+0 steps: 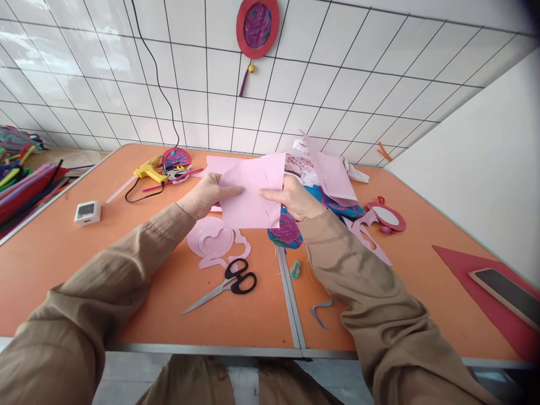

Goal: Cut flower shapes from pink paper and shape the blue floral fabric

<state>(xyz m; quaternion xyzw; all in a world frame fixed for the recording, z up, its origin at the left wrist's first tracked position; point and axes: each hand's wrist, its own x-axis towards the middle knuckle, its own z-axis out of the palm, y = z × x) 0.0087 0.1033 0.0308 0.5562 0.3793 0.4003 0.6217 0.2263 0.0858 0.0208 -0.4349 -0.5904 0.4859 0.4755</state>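
Note:
Both hands hold one pink felt sheet up above the orange table. My left hand grips its left edge, thumb lying across the front. My right hand pinches the right edge, fingers closed on it. Below the sheet lie pink cut-out scraps with a heart-shaped hole, and black-handled scissors rest closer to me. A flowered purple and blue cloth lies under my right wrist.
A yellow glue gun with its cord lies at the back left, near a small white device. Felt sheets and pipe cleaners are stacked far left. Pink scraps and a red-rimmed mirror shape lie right; red felt sits at the right edge.

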